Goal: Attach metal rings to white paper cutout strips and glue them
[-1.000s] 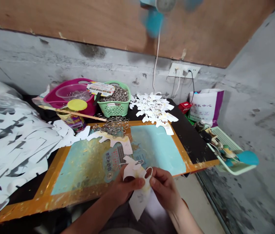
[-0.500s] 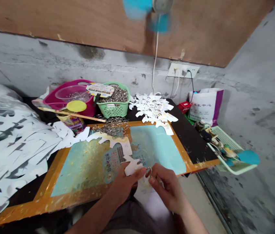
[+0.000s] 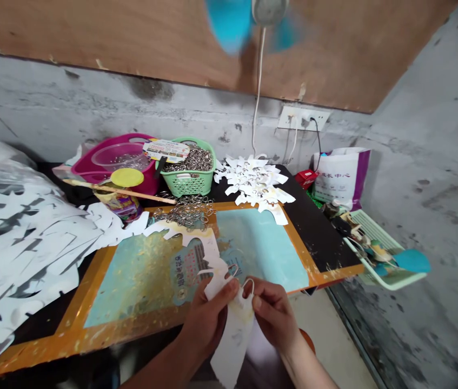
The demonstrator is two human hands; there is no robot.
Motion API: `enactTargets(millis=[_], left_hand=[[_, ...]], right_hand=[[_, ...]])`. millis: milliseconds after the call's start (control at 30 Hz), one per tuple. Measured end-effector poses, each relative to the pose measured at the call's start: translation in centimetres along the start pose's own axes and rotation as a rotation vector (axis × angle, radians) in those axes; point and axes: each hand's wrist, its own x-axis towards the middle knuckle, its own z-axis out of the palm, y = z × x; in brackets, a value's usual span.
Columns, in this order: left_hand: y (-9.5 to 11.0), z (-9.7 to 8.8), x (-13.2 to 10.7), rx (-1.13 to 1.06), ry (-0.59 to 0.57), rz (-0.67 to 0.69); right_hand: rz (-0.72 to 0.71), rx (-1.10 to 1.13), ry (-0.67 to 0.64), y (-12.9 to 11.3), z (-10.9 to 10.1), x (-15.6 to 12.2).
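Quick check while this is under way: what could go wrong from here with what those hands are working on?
The white paper cutout hangs unsupported below the left hand and right hand, so it might crease or tear near the metal ring. The loose heap of metal rings sits unconfined at the edge of the orange-framed board and could get knocked about. The spinning blue fan may also stir the light paper cutouts piled nearby.

A white-and-purple plastic bag (image 3: pixel 336 181) bears the dark Chinese characters 长中心 (the printed mat's (image 3: pixel 253 243) small lettering stays unreadable).
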Motion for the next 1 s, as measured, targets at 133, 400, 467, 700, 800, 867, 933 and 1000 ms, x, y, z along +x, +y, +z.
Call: enactTargets(millis=[133,400,467,700,800,867,933,1000], left_hand=[[0.2,-1.2,1.0,-0.013,-0.113,-0.06],[-0.5,-2.4,1.3,0.328,-0.207,0.018],[-0.6,-2.5,1.4,0.354,-0.232,0.049],[0.2,-2.1,1.5,0.597,-0.294,0.143],[0.1,-2.2,1.5,0.531,-0.352,0.079],[0.1,-2.3,1.6,0.422,-0.366,0.03],[0.1,-2.2,1.7,0.341,-0.297,0.022],[0.2,-2.2,1.9,0.323,-0.164,0.043]], right_hand=[[0.055,-0.059,0.057,-0.1,-0.8,0.2],[0.049,-0.316,0.057,-1.5,-1.2,0.0],[0.081,-0.208,0.044,-1.8,-1.1,0.2],[0.204,-0.227,0.122,-2.2,-1.1,0.6],[0.218,-0.35,0.099,-2.4,-1.1,0.4],[0.191,-0.405,0.075,-2.9,-1.3,0.3],[0.15,-0.496,0.02,-3.5,-1.6,0.3],[0.122,-0.589,-0.073,-4.1,-1.9,0.3]])
